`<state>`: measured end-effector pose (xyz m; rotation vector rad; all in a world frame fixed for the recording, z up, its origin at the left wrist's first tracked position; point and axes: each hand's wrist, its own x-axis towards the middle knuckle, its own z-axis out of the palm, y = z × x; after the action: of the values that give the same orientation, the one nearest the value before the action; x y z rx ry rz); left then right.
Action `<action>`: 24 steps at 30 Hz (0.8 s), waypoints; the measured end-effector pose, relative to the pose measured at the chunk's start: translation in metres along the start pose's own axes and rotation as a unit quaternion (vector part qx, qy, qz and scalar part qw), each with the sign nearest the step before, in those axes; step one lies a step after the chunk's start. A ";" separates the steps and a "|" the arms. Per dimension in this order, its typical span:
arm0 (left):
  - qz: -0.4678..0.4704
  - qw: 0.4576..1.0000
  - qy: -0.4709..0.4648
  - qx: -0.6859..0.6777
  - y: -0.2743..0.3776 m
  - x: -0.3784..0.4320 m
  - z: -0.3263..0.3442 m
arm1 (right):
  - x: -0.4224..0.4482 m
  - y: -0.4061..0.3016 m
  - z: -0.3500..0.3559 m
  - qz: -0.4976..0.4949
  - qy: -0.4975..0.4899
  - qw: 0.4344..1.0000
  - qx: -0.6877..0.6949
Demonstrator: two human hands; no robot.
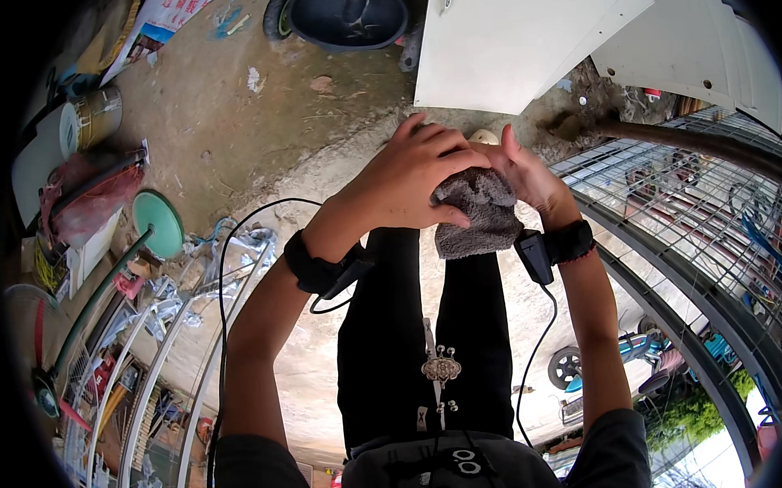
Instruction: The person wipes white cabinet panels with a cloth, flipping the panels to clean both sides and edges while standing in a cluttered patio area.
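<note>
A grey-brown fluffy cloth (478, 217) hangs folded between my two hands, above my dark-trousered legs. My left hand (421, 174) has its thumb and fingers closed on the upper left of the cloth. Behind the cloth's upper right edge is my right hand (519, 173), with its palm turned up, its thumb raised and its fingers partly hidden by my left hand and the cloth; whether it grips the cloth I cannot tell. Both wrists wear black straps with a black cabled device. Beyond the hands stands a large white panel (487, 50).
A black tub (348, 13) stands on the dirt floor ahead. At the left are a bucket (91, 121), a green disc on a pole (158, 223) and metal rails. A wire mesh panel (709, 191) and a dark bar border the right. A wheeled vehicle (605, 362) is at lower right.
</note>
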<state>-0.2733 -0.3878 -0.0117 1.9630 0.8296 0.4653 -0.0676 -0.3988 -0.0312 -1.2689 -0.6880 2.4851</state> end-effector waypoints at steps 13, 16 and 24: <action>-0.057 0.992 0.114 0.015 0.003 -0.024 0.005 | -0.003 -0.017 -0.034 -0.132 0.017 0.991 0.012; -0.201 0.940 0.253 -0.110 -0.008 -0.033 0.013 | -0.013 0.004 -0.040 -0.144 0.247 0.958 -0.031; -0.258 0.883 0.295 -0.257 -0.007 -0.024 0.020 | 0.003 0.024 0.064 -0.153 0.221 0.955 0.128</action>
<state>-0.2805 -0.4146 -0.0273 1.0444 1.3919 0.8723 -0.1224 -0.4364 -0.0137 -1.4211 -0.3958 1.8792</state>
